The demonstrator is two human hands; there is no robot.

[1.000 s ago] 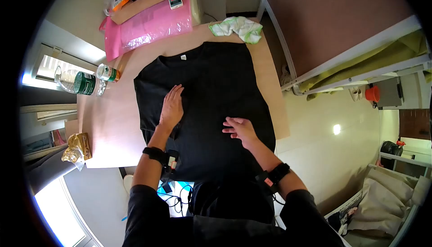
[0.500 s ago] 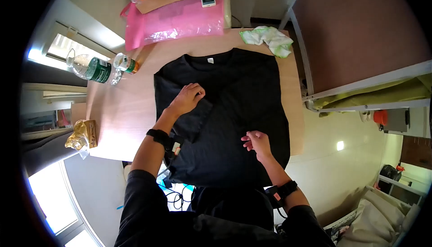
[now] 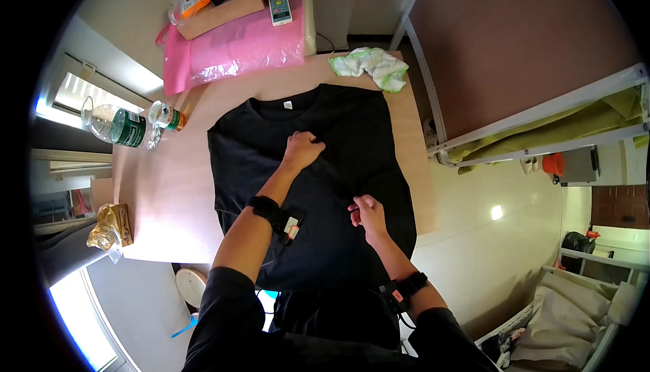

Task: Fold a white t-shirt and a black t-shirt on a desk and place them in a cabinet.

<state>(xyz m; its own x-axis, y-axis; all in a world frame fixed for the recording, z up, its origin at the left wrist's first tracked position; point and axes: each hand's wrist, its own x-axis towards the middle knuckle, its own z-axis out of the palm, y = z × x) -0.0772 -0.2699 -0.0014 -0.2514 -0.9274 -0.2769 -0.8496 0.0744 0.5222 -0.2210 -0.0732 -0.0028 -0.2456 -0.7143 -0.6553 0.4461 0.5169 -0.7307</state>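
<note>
A black long T-shirt (image 3: 318, 236) lies spread on the wooden table, its neckline with a white label at the far side. My left hand (image 3: 303, 150) is over the upper middle of the shirt, fingers curled under and closed; whether they pinch the cloth is hidden. Lower and to the right, my right hand (image 3: 369, 217) is over the shirt with its fingers loosely bent and a little apart, nothing visible in them. Both wrists wear black straps with small devices, and the left forearm covers part of the shirt.
The table (image 3: 162, 196) holds a large plastic bottle (image 3: 122, 127), a paper cup (image 3: 168, 116), a small box with gold wrapping (image 3: 112, 230), a white-green cloth (image 3: 371, 67), and a pink plastic sheet (image 3: 237, 50) bearing a carton and a remote control (image 3: 279, 8). A bed frame (image 3: 542, 121) stands at right.
My left hand has moved right across the shirt, away from its left side. My right hand stays over the lower right of the shirt. The whole view has shifted slightly.
</note>
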